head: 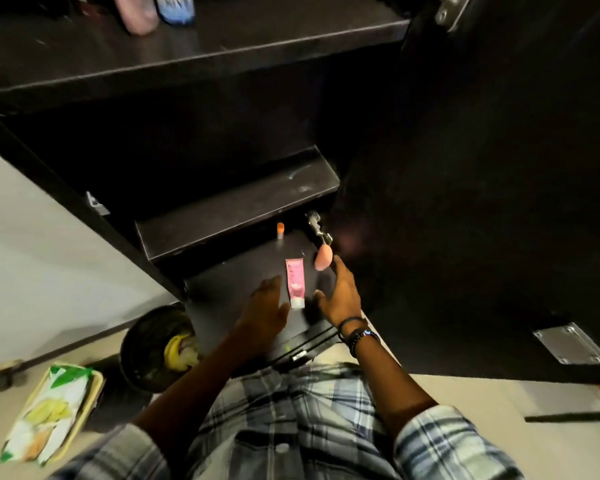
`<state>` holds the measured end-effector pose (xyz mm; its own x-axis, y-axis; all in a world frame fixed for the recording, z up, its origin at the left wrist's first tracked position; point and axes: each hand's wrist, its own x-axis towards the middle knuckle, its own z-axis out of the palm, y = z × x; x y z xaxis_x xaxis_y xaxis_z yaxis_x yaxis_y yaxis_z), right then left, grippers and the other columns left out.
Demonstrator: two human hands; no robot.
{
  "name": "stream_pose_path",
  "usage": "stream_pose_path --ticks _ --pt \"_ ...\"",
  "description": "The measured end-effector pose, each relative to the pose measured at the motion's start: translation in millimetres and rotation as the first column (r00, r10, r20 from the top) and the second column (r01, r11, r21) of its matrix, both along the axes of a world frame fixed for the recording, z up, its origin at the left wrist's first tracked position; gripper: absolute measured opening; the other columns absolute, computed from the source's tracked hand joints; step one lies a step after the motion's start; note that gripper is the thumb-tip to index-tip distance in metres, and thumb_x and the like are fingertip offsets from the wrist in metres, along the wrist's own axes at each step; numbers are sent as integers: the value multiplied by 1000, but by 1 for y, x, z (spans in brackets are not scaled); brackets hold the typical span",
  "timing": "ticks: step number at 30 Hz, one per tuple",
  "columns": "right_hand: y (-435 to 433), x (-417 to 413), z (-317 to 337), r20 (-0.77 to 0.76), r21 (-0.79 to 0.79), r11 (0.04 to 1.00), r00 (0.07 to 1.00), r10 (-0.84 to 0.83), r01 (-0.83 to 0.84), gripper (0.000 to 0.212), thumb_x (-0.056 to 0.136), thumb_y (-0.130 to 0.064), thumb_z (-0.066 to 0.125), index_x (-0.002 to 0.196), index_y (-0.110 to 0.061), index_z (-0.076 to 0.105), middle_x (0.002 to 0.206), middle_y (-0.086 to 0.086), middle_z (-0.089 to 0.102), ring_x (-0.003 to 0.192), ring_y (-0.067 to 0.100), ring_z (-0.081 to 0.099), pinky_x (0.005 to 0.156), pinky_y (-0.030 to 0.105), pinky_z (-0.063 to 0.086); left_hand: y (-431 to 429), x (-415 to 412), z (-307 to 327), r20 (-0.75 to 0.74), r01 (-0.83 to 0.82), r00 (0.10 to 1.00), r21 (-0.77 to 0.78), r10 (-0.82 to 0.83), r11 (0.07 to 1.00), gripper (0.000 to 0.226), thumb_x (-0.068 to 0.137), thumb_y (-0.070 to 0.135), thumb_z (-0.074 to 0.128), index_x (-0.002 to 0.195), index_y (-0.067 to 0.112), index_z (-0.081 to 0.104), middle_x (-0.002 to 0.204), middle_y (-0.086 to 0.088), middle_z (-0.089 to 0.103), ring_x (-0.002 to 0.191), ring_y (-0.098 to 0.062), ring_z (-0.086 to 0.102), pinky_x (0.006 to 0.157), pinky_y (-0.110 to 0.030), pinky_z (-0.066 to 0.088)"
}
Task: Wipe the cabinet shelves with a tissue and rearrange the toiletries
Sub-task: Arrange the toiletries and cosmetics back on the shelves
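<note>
A pink tube (295,282) with a white cap lies on the dark bottom shelf (229,285) of the cabinet, cap toward me. My left hand (265,308) is flat just left of it, fingers apart, holding nothing. My right hand (340,296) is just right of the tube, fingers spread and empty. A peach oval object (323,261) sits beside my right fingertips. A small orange-capped item (280,230) stands further back. The middle shelf (236,202) is bare and dusty. On the top shelf (187,53) stand a pink bottle (136,13) and a blue bottle (175,8).
The open cabinet door (482,202) hangs close on the right, with a hinge (317,228) near my right hand. On the floor at the left are a black bin (153,348) with a banana peel and a tray (54,414) holding a packet.
</note>
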<state>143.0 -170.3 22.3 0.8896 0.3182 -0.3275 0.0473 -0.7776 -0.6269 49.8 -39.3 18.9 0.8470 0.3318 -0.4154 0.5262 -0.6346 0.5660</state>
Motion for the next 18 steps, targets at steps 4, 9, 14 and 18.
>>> stream_pose_path --ticks 4,9,14,18 --pt "5 22 -21 19 -107 984 989 146 -143 86 80 -13 65 150 -28 17 135 9 37 105 37 57 83 41 51 -5 28 -28 -141 11 990 10 -9 1000 50 90 26 51 132 2 40 136 -19 48 125 -34 46 100 -36 36" --pt "15 50 -31 171 -419 874 924 341 -245 76 83 0 51 148 -23 20 137 13 32 104 34 52 74 42 53 -11 51 -58 -259 -178 951 -24 166 984 42 81 43 62 107 10 56 114 -17 63 106 -37 59 84 -41 50" --pt "24 67 -39 169 -418 847 888 427 -328 60 90 2 44 145 -15 30 136 15 37 104 34 53 72 41 54 -12 69 -76 -360 -291 895 -23 264 956 56 78 53 64 117 14 56 122 -14 60 113 -34 57 87 -39 49" --pt "25 74 -43 156 -375 859 890 429 -349 46 92 4 43 136 -9 40 132 17 40 98 35 58 73 40 55 -13 87 -85 -371 -341 870 24 325 940 54 77 50 66 118 15 58 123 -13 61 115 -33 56 85 -36 48"
